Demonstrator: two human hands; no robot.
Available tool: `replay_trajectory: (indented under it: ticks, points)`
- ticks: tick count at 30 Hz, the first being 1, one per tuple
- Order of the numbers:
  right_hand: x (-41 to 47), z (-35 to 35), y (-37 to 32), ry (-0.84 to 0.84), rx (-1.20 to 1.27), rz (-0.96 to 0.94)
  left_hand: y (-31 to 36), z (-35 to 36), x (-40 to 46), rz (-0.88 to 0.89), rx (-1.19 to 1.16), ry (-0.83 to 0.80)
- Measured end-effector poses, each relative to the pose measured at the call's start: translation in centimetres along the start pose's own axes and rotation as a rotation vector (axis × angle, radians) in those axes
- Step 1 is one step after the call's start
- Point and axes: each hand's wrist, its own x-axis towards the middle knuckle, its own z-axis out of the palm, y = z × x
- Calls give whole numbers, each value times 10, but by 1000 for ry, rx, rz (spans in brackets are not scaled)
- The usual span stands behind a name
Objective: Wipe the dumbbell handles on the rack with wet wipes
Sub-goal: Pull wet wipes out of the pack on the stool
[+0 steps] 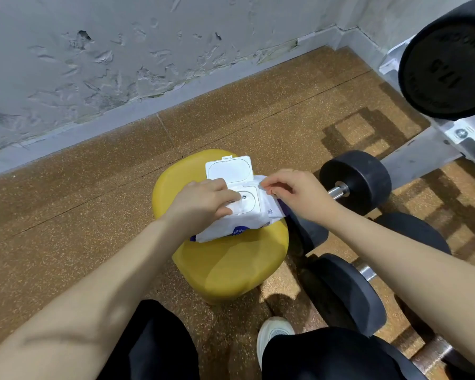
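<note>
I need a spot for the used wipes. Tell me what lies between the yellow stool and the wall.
In the head view, only bare cork-patterned floor lies between the yellow stool and the wall, ending at the grey baseboard.

Head view, steeply downward, close over yellow stool.

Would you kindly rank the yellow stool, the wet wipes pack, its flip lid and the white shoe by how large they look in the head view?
1. yellow stool
2. wet wipes pack, partly covered by the hands
3 and 4. flip lid and white shoe: alike in apparent size; the shoe is partly hidden and nearer the camera, so unranked.
</note>
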Motion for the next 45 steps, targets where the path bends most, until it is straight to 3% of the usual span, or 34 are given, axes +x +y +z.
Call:
replay_trajectory:
  ticks: [3,6,11,15,17,22,34,40,45]
  points:
    - [-3,6,3,13,2,32,-5,-7,6,61,157,-108]
    - [0,9,-1,40,52,75,1,-11,14,231,181,-126]
    - [-1,9,0,31,91,94,4,-27,25,217,296,-359]
    - [-2,10,-2,24,96,96,6,-30,32,172,158,-421]
    - [-1,11,-4,46,98,101,9,-31,35,70,21,-379]
    - [1,16,-3,63,47,113,17,-27,38,-82,16,-320]
    - [-1,18,-19,16,-108,156,54,-17,45,-311,286,-300]
    - [-6,16,-19,13,-70,170,61,-6,48,-301,382,-323]
    - [-10,15,-17,8,-43,170,53,-13,44,-262,293,-250]
